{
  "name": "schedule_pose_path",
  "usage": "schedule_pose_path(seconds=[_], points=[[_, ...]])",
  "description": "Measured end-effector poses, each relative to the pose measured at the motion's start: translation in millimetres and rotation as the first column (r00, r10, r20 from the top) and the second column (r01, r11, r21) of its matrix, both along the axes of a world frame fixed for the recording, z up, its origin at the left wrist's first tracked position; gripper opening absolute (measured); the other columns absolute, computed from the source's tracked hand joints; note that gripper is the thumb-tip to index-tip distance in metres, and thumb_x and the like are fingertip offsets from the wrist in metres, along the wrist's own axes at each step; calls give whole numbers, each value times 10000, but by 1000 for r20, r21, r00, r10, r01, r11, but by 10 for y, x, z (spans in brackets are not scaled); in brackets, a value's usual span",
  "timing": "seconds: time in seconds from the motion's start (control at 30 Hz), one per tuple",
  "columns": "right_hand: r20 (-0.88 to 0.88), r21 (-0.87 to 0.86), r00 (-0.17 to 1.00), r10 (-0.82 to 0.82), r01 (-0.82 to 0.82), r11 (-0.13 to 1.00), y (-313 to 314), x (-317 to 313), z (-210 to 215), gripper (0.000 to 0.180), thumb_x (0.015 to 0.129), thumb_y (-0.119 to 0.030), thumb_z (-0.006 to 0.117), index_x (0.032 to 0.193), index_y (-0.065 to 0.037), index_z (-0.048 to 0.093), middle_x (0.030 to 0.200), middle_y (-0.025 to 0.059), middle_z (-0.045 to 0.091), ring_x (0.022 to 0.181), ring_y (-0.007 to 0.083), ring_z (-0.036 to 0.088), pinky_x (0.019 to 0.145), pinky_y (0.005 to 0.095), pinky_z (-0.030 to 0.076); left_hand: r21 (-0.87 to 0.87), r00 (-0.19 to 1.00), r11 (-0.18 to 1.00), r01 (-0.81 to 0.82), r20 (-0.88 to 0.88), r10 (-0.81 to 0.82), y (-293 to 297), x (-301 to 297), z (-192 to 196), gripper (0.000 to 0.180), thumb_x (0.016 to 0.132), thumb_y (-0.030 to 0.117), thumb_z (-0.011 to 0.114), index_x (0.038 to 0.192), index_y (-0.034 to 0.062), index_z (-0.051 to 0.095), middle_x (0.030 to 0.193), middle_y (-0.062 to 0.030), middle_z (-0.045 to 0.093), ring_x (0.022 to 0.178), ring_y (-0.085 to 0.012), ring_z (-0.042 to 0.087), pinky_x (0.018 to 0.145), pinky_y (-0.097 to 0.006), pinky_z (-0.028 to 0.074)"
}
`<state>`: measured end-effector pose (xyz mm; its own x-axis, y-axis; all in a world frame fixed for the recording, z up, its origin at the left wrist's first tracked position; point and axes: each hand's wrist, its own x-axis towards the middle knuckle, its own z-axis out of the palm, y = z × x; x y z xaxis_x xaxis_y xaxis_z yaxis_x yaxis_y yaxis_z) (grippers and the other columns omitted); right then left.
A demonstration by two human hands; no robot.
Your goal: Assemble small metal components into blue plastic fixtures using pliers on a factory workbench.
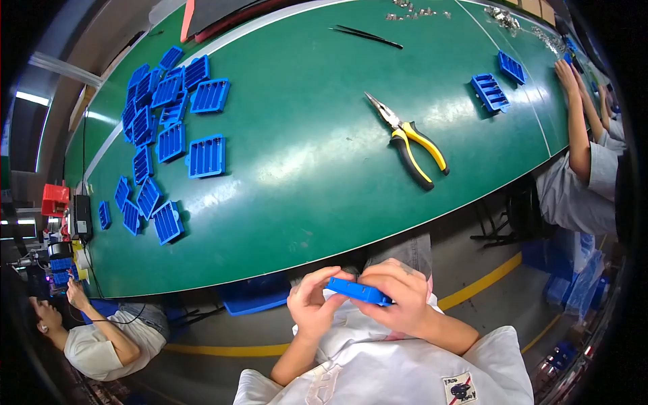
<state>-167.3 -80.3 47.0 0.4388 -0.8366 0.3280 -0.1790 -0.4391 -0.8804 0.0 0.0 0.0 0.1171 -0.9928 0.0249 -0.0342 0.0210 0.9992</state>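
Note:
Between my two hands, in front of my body and off the table's near edge, is a blue plastic battery holder (358, 290), seen side-on. My left hand (316, 300) grips its left end between thumb and fingers. Closed round its right end is my right hand (398, 297), fingers curled over the top. The side of the holder turned away from me is hidden. Long-nose pliers (407, 140) with black and yellow handles lie on the green table, jaws pointing far left.
Many similar blue holders (206, 156) are heaped on the left of the green table (290, 202). Two more holders (490, 93) lie at the right. Black tweezers (368, 36) and small metal parts (413, 11) are at the back. Co-workers sit at both sides.

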Motion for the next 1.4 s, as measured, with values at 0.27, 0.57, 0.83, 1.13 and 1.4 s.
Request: schedule_pose_path(seconds=[0.27, 0.57, 0.83, 1.13, 1.4], points=[[-76, -129, 997, 10, -20, 991, -24, 3, 36, 387, 540, -92, 839, 887, -17, 687, 853, 98, 648, 673, 243, 623, 583, 316, 510, -238, 905, 908, -346, -339, 256, -114, -247, 48, 347, 776, -36, 747, 1012, -17, 493, 990, -312, 657, 908, -366, 686, 807, -420, 563], [-25, -78, 998, 55, -57, 995, -34, 71, 24, 365, 547, -87, 834, 869, -3, 685, 836, 105, 654, 666, 249, 631, 585, 312, 512, -326, 962, 907, -266, -151, 228, -88, -81, 8, 340, 758, -24, 761, 991, -14, 514, 901, -290, 676, 777, -355, 696, 688, -416, 574], [86, -85, 993, 84, -77, 993, -116, 96, -7, 393, 590, -148, 863, 900, 2, 674, 879, 114, 649, 694, 259, 624, 598, 309, 512, -398, 978, 894, -205, -120, 170, -199, 50, 160, 323, 724, -6, 796, 931, -15, 549, 850, -271, 684, 737, -329, 693, 657, -389, 562], [-239, -337, 863, -445, 356, 871, -1089, -265, 139, 343, 625, -202, 842, 782, -62, 571, 1145, 162, 560, 1090, 367, 521, 911, 459, 431, -332, 559, 673, -661, 380, 737, -624, 2044, 829, 354, 864, 16, 682, 1200, 34, 571, 670, 53, 498, 594, -27, 427, 553, -169, 326], [-360, -359, 829, -428, 300, 884, -1303, -340, 64, 357, 714, -245, 780, 936, -62, 569, 1142, 173, 500, 1079, 338, 497, 894, 434, 422, -210, 387, 707, -676, 715, 582, -976, 4247, 767, 354, 886, 253, 707, 1125, 12, 607, 766, -50, 643, 632, -95, 570, 545, -230, 432]])
